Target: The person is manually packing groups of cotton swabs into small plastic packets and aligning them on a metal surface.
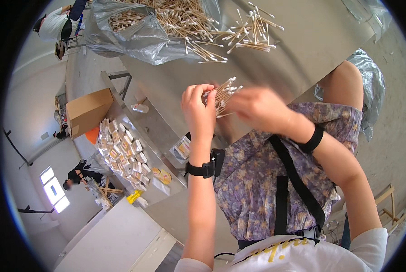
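My left hand is closed around a bundle of wooden-stick cotton swabs, fanned out a little above the metal table. Right beside the bundle, my right hand is smeared by motion, so its fingers cannot be made out. Farther off, a large heap of cotton swabs lies in and around an opened grey plastic bag. Several loose swabs are scattered on the tabletop to the right of that heap.
Small packed bundles cover another table at the left, near a cardboard box. A clear packet lies by my left wrist. A white cabinet stands at lower left. Other people are in the background at left.
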### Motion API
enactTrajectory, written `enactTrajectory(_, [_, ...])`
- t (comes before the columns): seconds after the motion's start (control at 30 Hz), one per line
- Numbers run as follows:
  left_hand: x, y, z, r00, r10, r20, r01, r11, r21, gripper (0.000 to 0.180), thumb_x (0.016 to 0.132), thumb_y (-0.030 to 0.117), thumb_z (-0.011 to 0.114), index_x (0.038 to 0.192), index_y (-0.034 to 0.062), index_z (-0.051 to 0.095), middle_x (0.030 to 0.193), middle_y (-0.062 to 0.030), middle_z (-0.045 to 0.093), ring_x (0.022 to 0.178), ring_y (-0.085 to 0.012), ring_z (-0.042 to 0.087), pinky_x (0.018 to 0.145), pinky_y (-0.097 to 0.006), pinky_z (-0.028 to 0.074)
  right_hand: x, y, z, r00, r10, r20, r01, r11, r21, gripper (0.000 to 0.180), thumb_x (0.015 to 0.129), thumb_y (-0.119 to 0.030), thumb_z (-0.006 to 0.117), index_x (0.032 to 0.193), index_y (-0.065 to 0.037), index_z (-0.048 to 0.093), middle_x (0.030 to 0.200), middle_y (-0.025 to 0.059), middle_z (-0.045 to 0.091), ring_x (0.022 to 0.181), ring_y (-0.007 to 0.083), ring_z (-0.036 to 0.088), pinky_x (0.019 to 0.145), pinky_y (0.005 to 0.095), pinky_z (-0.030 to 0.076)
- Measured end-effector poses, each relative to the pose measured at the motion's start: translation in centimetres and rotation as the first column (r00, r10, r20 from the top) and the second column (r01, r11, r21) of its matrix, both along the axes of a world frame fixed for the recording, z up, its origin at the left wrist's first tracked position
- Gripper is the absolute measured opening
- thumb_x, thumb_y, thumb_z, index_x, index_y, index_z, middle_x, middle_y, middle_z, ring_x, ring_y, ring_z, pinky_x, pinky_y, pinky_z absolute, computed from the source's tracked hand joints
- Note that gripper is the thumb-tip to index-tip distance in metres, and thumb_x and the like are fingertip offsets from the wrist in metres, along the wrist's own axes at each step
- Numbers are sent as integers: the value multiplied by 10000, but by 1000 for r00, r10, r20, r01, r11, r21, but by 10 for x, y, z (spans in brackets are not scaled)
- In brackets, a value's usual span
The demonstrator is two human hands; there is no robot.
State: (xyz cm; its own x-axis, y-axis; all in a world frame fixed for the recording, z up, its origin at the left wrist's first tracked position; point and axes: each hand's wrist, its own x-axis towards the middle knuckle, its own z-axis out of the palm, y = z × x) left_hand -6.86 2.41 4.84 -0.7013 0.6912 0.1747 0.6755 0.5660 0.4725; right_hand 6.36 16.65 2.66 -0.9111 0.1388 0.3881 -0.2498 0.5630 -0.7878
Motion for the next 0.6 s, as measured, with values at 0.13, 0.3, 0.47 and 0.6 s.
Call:
enactTrajectory(0.13, [-16, 1, 2, 991, -77, 108, 85, 994, -72, 106, 828, 44, 735, 902, 1, 673, 874, -96, 649, 797, -224, 635, 750, -344, 506, 6, -35, -8, 988, 144, 63, -143, 989, -25, 191, 739, -69, 645, 922, -34, 603, 898, 113, 630, 869, 294, 656, 734, 401, 543])
enactTrajectory(0.3, [-25, -4, 8, 974, -55, 218, 86, 987, -135, 102, 829, 77, 737, 874, 34, 656, 861, -72, 645, 812, -231, 624, 776, -367, 473, 1, -33, -10, 995, -49, 85, 47, 998, 32, 215, 733, -19, 625, 947, -17, 608, 964, 117, 636, 904, 302, 658, 767, 392, 547])
enactTrajectory(0.47, [-25, -6, 6, 977, -63, 205, 107, 972, -208, 119, 866, 69, 710, 913, -11, 635, 856, -105, 647, 782, -224, 631, 730, -346, 507, -2, -18, -6, 990, -107, 88, 108, 994, -1, 400, 715, 25, 593, 1112, -11, 625, 1064, 134, 654, 923, 345, 640, 777, 432, 542])
enactTrajectory(0.6, [-28, -10, 1, 983, 10, 181, 18, 988, -154, 135, 926, 117, 673, 935, -4, 613, 844, -84, 648, 780, -195, 620, 730, -333, 503, -3, -16, -7, 993, -91, 77, 91, 996, 4, 378, 718, 28, 590, 1091, -15, 629, 1046, 134, 650, 923, 339, 640, 774, 433, 542])
